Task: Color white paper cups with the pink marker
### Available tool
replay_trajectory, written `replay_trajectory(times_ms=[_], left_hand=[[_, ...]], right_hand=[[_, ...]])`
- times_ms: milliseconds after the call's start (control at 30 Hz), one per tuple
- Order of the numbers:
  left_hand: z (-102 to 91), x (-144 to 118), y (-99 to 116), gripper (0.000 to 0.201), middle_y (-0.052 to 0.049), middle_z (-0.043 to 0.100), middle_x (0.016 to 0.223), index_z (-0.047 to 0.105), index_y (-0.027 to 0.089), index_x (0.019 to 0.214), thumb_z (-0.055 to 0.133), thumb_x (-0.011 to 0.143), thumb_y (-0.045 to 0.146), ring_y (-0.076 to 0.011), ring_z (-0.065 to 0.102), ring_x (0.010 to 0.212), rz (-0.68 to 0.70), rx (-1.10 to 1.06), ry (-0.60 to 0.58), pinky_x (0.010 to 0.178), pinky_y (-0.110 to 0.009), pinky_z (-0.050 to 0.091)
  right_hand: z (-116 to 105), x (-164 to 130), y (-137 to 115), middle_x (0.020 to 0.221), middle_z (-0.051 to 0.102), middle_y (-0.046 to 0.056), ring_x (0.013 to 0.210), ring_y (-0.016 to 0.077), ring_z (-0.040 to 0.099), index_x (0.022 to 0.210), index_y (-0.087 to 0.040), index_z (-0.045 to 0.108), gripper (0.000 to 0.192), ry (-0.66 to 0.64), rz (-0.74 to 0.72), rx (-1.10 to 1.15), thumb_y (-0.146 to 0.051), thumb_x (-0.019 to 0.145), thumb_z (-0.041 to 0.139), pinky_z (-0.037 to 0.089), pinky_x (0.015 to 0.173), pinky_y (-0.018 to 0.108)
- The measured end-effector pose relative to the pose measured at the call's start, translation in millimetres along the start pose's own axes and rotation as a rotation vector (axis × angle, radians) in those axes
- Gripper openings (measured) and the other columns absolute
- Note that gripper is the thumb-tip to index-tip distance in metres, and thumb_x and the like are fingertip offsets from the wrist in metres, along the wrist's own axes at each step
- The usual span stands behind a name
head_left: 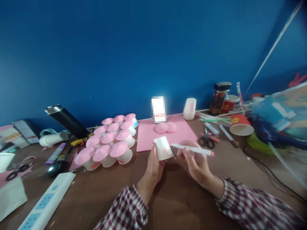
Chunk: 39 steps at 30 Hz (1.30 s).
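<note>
Nearest to us, two plaid sleeves in red and white reach in over the brown wooden worktop (168, 198). Our left hand (154, 166) is wrapped around a small white paper cup (163, 148), held upside down and tilted, its fingers closed on the cup's side just above the worktop. Our right hand (195, 163) is clamped on a slim white marker pen with a pink end cap (193, 149), which lies almost level, with its near tip just beside the cup.

To the left, close to the near edge, lies a long white power strip with pale blue sockets (46, 203). Farther left rest a black-handled pair of scissors on a pink scrap (16, 172) and a dark metal spoon (54, 168).

Beyond our hands a sheet of pink paper (146, 137) lies flat, bearing two pink paper discs (165, 127). Left of it stands a cluster of white cups topped with pink paper cones (110, 143), packed touching each other. Right of the sheet lies a small pair of dark scissors (206, 139), and past it a red paper cup on its side (240, 125).

At the back, against the blue wall (144, 48), we see a stack of white cups (189, 108), a dark glass jar with a black lid (219, 98) and a black cylindrical flask leaning over (67, 121).
</note>
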State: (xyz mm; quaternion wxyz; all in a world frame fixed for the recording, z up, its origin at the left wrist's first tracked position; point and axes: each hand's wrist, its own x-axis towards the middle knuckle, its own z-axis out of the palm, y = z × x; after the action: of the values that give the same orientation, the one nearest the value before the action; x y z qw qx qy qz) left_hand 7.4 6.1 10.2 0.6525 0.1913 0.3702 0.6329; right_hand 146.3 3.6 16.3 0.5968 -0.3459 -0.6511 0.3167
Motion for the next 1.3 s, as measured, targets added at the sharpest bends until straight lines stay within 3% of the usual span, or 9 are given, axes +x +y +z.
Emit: replay_trajectory(times_ms=[100, 233, 300, 400, 567, 733, 1133, 1300], left_hand=[[-1.6, 0.5, -0.8, 0.043, -0.003, 0.063, 0.083, 0.061, 0.016, 0.100, 0.063, 0.079, 0.054, -0.0155, 0.058, 0.072, 0.008, -0.027, 0.019, 0.064, -0.028, 0.049], [-3.1, 1.4, -1.9, 0.044, -0.004, 0.064, 0.092, 0.062, 0.018, 0.107, 0.067, 0.078, 0.051, -0.0155, 0.059, 0.077, 0.000, -0.060, 0.069, 0.063, -0.026, 0.050], [-3.4, 1.9, -2.3, 0.042, -0.004, 0.064, 0.092, 0.062, 0.018, 0.105, 0.067, 0.078, 0.051, -0.0151, 0.059, 0.077, 0.000, -0.065, 0.071, 0.063, -0.026, 0.051], [-3.8, 2.7, -3.0, 0.043, -0.003, 0.064, 0.089, 0.061, 0.018, 0.103, 0.067, 0.077, 0.051, -0.0148, 0.060, 0.075, 0.000, -0.066, 0.067, 0.062, -0.025, 0.051], [-4.5, 4.2, -3.5, 0.043, -0.003, 0.064, 0.085, 0.061, 0.017, 0.104, 0.068, 0.077, 0.050, -0.0142, 0.060, 0.073, 0.001, -0.070, 0.044, 0.064, -0.026, 0.053], [-4.7, 3.9, -3.7, 0.041, -0.004, 0.066, 0.087, 0.062, 0.016, 0.105, 0.065, 0.081, 0.049, -0.0146, 0.061, 0.074, -0.017, -0.087, 0.052, 0.067, -0.027, 0.053], [-7.8, 4.7, -5.0, 0.045, -0.001, 0.064, 0.082, 0.062, 0.017, 0.103, 0.069, 0.075, 0.052, -0.0135, 0.059, 0.070, -0.016, -0.091, 0.016, 0.063, -0.026, 0.050], [-6.0, 2.8, -4.8, 0.040, -0.001, 0.064, 0.082, 0.061, 0.017, 0.102, 0.067, 0.079, 0.049, -0.0139, 0.059, 0.070, -0.014, -0.091, 0.014, 0.062, -0.026, 0.050]], right_hand=[[-5.5, 12.1, 12.0, 0.085, 0.063, 0.003, 0.072, 0.0153, 0.061, 0.117, -0.020, 0.054, 0.022, 0.056, -0.045, -0.123, -0.025, 0.098, 0.044, 0.052, 0.069, 0.029], [-16.6, 46.4, 40.7, 0.099, 0.064, 0.009, 0.090, 0.0224, 0.062, 0.109, -0.018, 0.057, 0.019, 0.061, -0.234, -0.512, -0.022, 0.095, 0.045, 0.051, 0.083, 0.036], [-19.9, 65.4, 57.7, 0.104, 0.064, 0.013, 0.097, 0.0263, 0.061, 0.114, -0.016, 0.056, 0.026, 0.022, -0.262, -0.795, -0.020, 0.093, 0.041, 0.050, 0.084, 0.038], [-20.3, 85.7, 79.4, 0.106, 0.063, 0.015, 0.098, 0.0286, 0.059, 0.116, -0.015, 0.059, 0.034, -0.036, -0.244, -0.889, -0.011, 0.086, 0.045, 0.050, 0.082, 0.037], [-16.6, 89.3, 92.6, 0.110, 0.064, 0.014, 0.098, 0.0287, 0.058, 0.117, -0.018, 0.062, 0.036, -0.125, -0.240, -0.954, -0.013, 0.083, 0.051, 0.051, 0.077, 0.035], [-20.2, 83.2, 92.2, 0.112, 0.064, 0.016, 0.098, 0.0288, 0.060, 0.117, -0.014, 0.060, 0.034, -0.095, -0.222, -0.949, -0.014, 0.087, 0.044, 0.051, 0.077, 0.036], [-20.6, 80.2, 94.9, 0.117, 0.066, 0.014, 0.102, 0.0293, 0.063, 0.121, -0.016, 0.054, 0.056, -0.103, -0.279, -0.832, -0.004, 0.067, 0.048, 0.053, 0.080, 0.039], [-16.8, 78.5, 89.0, 0.112, 0.068, 0.013, 0.100, 0.0261, 0.064, 0.118, -0.017, 0.056, 0.048, -0.123, -0.316, -0.805, -0.005, 0.073, 0.047, 0.053, 0.082, 0.037]])
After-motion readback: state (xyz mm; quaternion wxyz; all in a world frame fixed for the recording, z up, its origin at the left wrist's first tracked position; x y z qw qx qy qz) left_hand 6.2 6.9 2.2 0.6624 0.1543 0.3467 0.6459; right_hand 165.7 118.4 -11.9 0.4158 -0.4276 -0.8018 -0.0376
